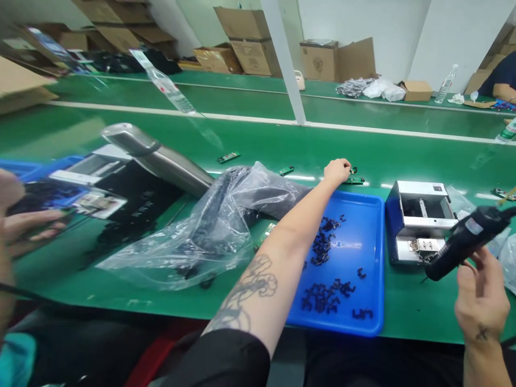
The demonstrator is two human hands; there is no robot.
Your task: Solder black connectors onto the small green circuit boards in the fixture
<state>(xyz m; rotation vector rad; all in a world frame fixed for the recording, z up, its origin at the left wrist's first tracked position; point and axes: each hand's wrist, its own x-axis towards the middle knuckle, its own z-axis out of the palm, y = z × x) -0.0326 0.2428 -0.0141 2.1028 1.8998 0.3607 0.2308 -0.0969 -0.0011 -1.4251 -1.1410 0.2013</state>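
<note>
My left hand reaches forward across the tray, fingers pinched at a small dark-and-green circuit board that the hand partly hides. Just beside it, another slim green circuit board lies on the green surface. In my right hand is a black electric screwdriver, tilted with its bit pointing down and left. Behind the tool stands a metal-fronted screw feeder. The blue tray under my left forearm holds many small black plastic clips.
A clear plastic bag and a steel tumbler lie left of the tray. More circuit boards rest on the green belt. At far left is another person's blurred hand, near a second screw feeder. A white post rises behind.
</note>
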